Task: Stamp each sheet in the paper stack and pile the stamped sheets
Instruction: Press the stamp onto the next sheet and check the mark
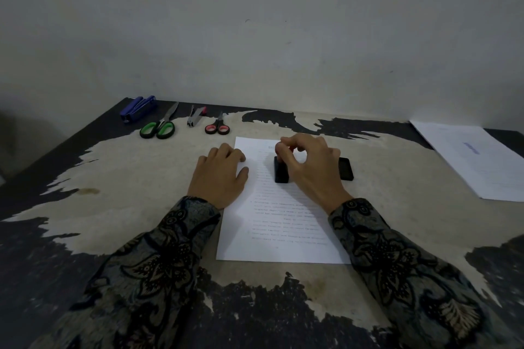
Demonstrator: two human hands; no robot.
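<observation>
Now press straight down: right hand pinching stamp upright on sheet mid-tabletop; left hand flat, pinning its left edge against sliding.

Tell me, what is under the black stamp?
The stamp, gripped by the right hand, stands on the printed sheet, which the left hand presses flat. The stamp covers any mark; sheets beneath cannot be seen.

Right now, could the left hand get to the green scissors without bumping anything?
Probably yes. The left hand lies flat on the sheet's left edge, and only bare table shows between it and the green scissors, though letting go would free the sheet.
</observation>
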